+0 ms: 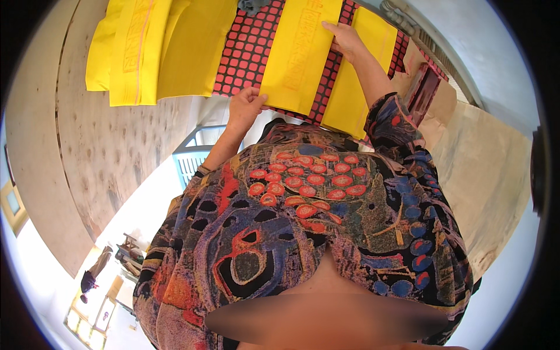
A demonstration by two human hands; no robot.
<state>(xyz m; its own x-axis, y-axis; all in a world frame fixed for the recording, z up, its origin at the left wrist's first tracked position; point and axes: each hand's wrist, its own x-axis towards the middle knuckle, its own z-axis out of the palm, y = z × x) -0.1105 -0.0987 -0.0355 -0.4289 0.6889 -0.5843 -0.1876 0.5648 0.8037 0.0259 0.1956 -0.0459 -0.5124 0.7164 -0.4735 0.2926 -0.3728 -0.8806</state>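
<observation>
A folded yellow cloth (294,64) with faint orange printing lies in front of me on a black cloth with red squares (242,49). My left hand (246,108) is closed on its near left corner, thumb on top and fingers partly hidden. At the far right edge, my right hand (346,42) grips the same cloth, its thumb lying over the edge and the fingers mostly out of sight. Beside my right forearm rests another folded yellow cloth (353,87). To the left is a pile of yellow cloth (137,52) with similar printing.
A wooden tabletop (122,140) stretches to the left, and a paler wooden board (484,169) is at the right. A small grey cloth (252,6) sits at the far edge. Below the table shows a light blue chair (192,157). Another person (88,283) is far off at lower left.
</observation>
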